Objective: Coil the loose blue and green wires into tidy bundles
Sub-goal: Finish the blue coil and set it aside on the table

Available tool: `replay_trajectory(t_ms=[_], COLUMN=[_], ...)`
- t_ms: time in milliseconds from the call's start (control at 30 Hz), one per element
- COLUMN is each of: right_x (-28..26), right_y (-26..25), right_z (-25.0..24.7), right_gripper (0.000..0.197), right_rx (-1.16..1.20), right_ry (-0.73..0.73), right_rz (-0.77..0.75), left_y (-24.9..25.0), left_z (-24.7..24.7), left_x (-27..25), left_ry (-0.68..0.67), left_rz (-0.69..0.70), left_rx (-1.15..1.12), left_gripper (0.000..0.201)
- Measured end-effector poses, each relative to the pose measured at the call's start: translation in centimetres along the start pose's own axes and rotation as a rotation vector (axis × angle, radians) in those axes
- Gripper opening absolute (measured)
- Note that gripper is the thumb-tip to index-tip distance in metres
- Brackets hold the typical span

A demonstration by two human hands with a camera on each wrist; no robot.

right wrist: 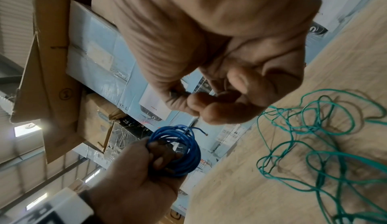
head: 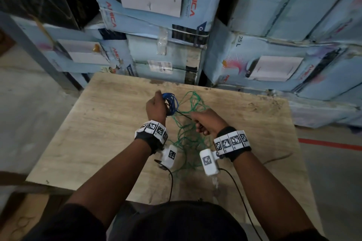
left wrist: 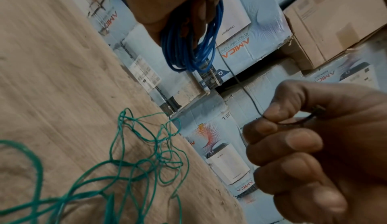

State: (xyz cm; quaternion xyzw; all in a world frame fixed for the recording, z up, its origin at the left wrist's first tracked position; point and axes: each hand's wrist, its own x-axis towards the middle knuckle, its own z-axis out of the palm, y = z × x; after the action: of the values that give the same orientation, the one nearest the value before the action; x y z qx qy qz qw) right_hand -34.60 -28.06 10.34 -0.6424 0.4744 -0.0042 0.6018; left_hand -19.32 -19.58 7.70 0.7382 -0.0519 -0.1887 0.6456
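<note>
The blue wire (head: 171,103) is wound into a small round coil, held up off the table (head: 98,123) by the left hand (head: 155,106), whose fingers are curled through and around the loops in a closed grip. From the coil a thin dark tie (head: 184,115) runs down and toward the right hand (head: 207,121), whose thumb and forefinger pinch it while the other fingers curl into the palm; in the left wrist view the tie's end loops back inside that fist. A short free end of the blue wire with a bare tip sticks out of the coil on the side facing the right hand, as the right wrist view shows. Below and between the two grips the green wire (head: 188,137) lies loose on the table in a tangle of open loops, spreading from just beyond the coil back toward the person's wrists. Beyond the table's far edge stand stacked light-blue cartons (head: 156,15) marked AMICA.
</note>
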Motion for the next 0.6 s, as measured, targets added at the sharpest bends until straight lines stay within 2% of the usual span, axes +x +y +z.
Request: replay_trajectory(t_ms=[233, 333, 433, 500, 600], right_x=[-0.1, -0.3, -0.6, -0.7, -0.8], right_y=[-1.8, -2.3, -2.7, -2.7, -2.5], right_z=[1.3, 1.7, 1.9, 2.0, 2.2], right_gripper=[0.014, 0.016, 0.02, 0.014, 0.01], right_rx=[0.082, 0.175, 0.266, 0.261, 0.239], right_ry=[-0.026, -0.036, -0.024, -0.004, 0.021], right_rz=[0.054, 0.029, -0.069, -0.148, -0.238], left_y=[0.4, 0.7, 0.4, 0.2, 0.6], left_z=[-0.7, -0.6, -0.3, 0.1, 0.6], left_x=[-0.4, -1.0, -1.1, -1.1, -1.5], left_ry=[-0.106, -0.164, -0.182, -0.183, -0.183], left_rz=[0.217, 0.282, 0.249, 0.184, 0.129], left_rx=[0.101, 0.134, 0.113, 0.068, -0.015], left_gripper=[0.054, 0.056, 0.073, 0.082, 0.067])
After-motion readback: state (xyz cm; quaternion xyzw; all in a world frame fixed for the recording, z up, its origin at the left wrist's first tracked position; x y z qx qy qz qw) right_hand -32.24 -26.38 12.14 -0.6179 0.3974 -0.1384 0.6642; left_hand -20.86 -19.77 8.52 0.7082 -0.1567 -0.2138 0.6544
